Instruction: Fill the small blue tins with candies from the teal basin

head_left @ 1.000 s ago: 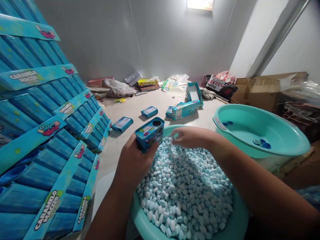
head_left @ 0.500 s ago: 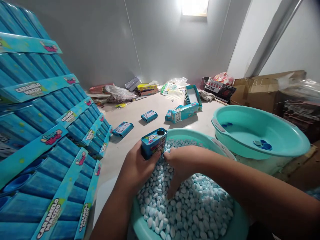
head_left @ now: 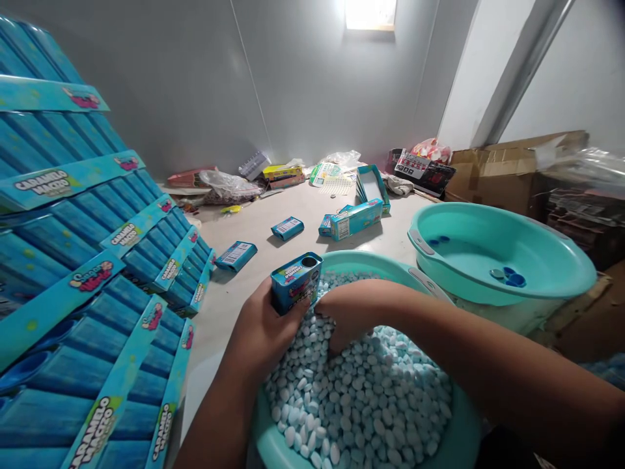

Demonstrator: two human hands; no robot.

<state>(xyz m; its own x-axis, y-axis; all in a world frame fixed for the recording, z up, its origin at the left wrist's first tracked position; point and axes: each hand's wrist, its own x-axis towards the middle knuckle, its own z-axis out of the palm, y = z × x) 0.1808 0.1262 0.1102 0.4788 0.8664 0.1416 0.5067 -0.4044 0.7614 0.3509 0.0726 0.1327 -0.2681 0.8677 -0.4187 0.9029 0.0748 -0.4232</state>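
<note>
My left hand (head_left: 261, 329) grips a small blue candy box (head_left: 295, 282) with a round hole in its top, held upright at the near-left rim of a teal basin (head_left: 459, 430). The basin is heaped with pale blue and white candies (head_left: 361, 397). My right hand (head_left: 354, 311) is dug into the candies just right of the box, fingers curled and partly buried; what they hold is hidden.
A tall stack of blue display cartons (head_left: 83, 273) fills the left. A second teal basin (head_left: 498, 260) with a few blue caps stands at the right. Loose small boxes (head_left: 287, 228), an open carton (head_left: 356, 218), bags and cardboard boxes (head_left: 493, 172) lie across the table's back.
My right hand came back from the far side of the heap to beside the box and sank its fingers into the candies. The box dropped slightly toward the heap.
</note>
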